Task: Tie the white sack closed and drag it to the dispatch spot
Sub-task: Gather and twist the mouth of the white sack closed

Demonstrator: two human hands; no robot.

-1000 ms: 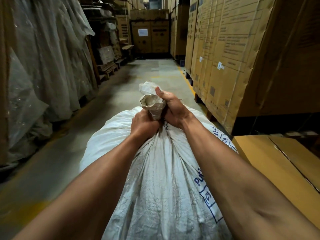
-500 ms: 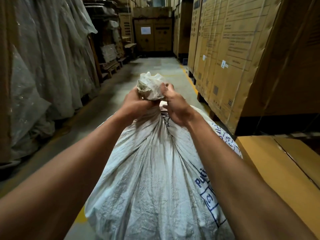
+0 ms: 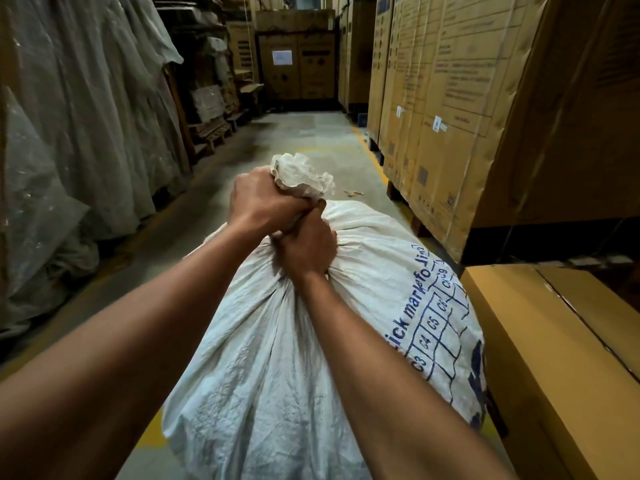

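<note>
A big white woven sack (image 3: 270,368) with blue print on its right side stands on the aisle floor in front of me. Its mouth is gathered into a twisted neck, and a crumpled tuft (image 3: 301,176) sticks out above my fists. My left hand (image 3: 261,202) grips the neck just under the tuft. My right hand (image 3: 304,245) grips the neck right below it, against the sack's bulging top. Both fists touch each other. No cord or tie shows.
Tall cardboard cartons on pallets (image 3: 446,109) line the right of the aisle. A low yellow-brown carton (image 3: 561,351) lies beside the sack on the right. Plastic-wrapped goods (image 3: 79,140) fill the left side. The grey concrete aisle (image 3: 304,140) runs ahead to stacked boxes (image 3: 298,60).
My hands have switched places on the neck: the left fist has risen to just under the tuft and the right fist has dropped below it. The sack's printed side has turned into view.
</note>
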